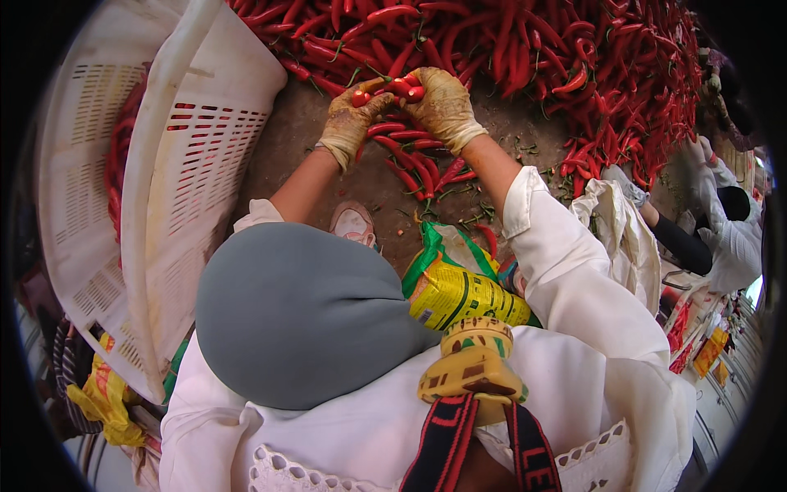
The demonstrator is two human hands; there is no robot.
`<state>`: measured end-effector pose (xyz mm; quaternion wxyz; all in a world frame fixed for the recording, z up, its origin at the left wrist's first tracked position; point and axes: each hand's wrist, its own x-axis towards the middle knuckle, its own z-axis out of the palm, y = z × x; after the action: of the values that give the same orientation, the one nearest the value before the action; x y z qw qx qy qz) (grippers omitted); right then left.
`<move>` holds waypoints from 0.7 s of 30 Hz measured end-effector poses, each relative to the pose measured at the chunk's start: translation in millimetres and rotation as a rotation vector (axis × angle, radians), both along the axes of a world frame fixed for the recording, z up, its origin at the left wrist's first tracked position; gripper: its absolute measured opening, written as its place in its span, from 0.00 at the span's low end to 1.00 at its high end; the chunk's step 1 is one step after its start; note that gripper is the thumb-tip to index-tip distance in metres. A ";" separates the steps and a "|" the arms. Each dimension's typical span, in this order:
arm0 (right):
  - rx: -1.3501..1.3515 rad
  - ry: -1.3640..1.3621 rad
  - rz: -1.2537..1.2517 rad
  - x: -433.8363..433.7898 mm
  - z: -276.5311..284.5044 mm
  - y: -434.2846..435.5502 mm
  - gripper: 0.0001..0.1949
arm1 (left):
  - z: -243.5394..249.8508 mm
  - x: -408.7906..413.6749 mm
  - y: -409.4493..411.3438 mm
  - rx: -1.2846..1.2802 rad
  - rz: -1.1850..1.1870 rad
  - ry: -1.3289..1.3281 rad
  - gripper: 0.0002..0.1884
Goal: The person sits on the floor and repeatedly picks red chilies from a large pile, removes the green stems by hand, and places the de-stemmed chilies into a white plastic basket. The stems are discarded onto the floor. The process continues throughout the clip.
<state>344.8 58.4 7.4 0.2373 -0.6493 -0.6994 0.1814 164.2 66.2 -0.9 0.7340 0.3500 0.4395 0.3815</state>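
My left hand (355, 117), in a stained, pale yellowish glove, pinches a red chili pepper (359, 98) whose pale cut end faces me. Close beside it, my right hand (440, 106), gloved the same way, grips several red chili peppers (413, 93) with pale stemless ends showing. A green stem (384, 77) sticks up between the two hands. Below them a small group of red chilies (418, 161) lies on the brown ground, with loose green stems around its lower end. Beyond my hands spreads a large heap of red chilies (467, 37).
A white slotted plastic crate (203, 166) stands at left, red chilies visible through its slots. Near my feet lies a yellow and green printed bag (470, 298). A whitish sack (621, 227) and another person (728, 215) are at right. A yellow plastic bag (104, 393) sits lower left.
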 end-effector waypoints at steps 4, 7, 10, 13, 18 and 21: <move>-0.076 0.288 -0.051 -4.1 16.3 -37.6 0.22 | 15.8 6.5 -5.4 -0.137 -0.008 -0.110 0.12; -0.337 0.795 -0.067 -2.7 10.5 -44.9 0.24 | 25.8 0.1 -10.8 -0.036 -0.147 0.011 0.12; -0.287 0.633 0.005 -2.8 5.2 -48.2 0.22 | 27.9 -8.9 -12.7 -0.010 -0.237 -0.052 0.12; -0.683 0.934 -0.036 -11.7 17.5 -60.7 0.20 | 11.6 -12.3 -12.4 0.045 -0.221 -0.022 0.10; -0.452 0.198 0.183 -25.7 52.4 -65.7 0.21 | -29.1 -36.0 -11.7 0.233 -0.113 0.558 0.13; -0.124 0.113 -0.323 8.6 38.3 -7.9 0.27 | -33.4 -56.5 -19.2 0.018 -0.412 0.825 0.17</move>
<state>353.4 50.5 45.7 0.2615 -0.7555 -0.5590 0.2199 107.6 47.0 -34.3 0.5550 0.5591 0.6130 0.0605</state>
